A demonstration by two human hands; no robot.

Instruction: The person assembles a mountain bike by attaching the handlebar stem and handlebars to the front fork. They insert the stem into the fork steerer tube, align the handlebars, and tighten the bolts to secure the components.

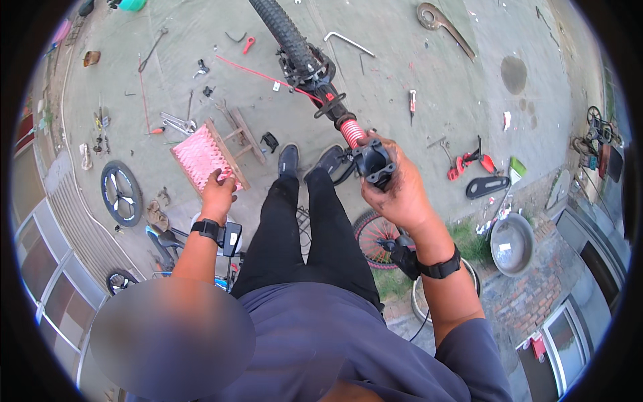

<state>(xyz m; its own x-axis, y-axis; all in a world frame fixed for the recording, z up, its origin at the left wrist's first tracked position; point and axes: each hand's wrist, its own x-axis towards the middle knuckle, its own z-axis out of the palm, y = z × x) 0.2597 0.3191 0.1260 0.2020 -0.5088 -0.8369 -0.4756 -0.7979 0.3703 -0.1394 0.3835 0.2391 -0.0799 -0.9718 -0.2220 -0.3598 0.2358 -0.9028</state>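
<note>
My right hand grips a black bicycle stem with an open clamp end, at the near end of a bicycle's front assembly. Just beyond the stem is a red-and-white ribbed sleeve. Farther out, the black knobbly tyre reaches the top of the view. My left hand holds nothing, its fingers loosely bent and apart. It hovers over the near edge of a low wooden stool with a pink woven seat; whether it touches the stool I cannot tell.
Spanners, a screwdriver and a bent metal bar lie scattered on the concrete floor. A spoked wheel lies left of the stool. Behind my right arm are a red-rimmed wheel and a metal basin. My shoes stand beside the stool.
</note>
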